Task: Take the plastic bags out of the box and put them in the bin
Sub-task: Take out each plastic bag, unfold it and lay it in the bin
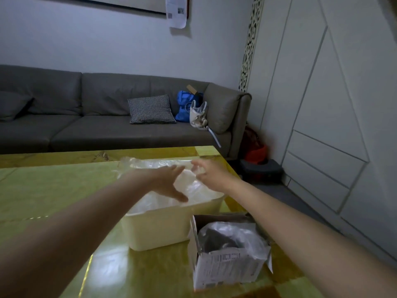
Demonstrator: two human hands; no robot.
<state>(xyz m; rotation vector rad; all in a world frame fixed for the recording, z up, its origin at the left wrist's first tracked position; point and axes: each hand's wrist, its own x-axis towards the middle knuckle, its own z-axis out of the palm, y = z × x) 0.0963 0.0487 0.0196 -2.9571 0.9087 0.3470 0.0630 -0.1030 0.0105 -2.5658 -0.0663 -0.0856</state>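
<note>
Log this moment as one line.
left hand open over bin | right hand pinches clear plastic bag | box still holds plastic

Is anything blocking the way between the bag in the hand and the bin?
Nothing visible does. The right hand pinches the clear plastic bag right above the cream bin, whose top is open. The left hand is spread flat over the opening but beside the bag.

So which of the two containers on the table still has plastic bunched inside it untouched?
The open cardboard box nearest the camera; both hands work over the cream bin behind it.
</note>
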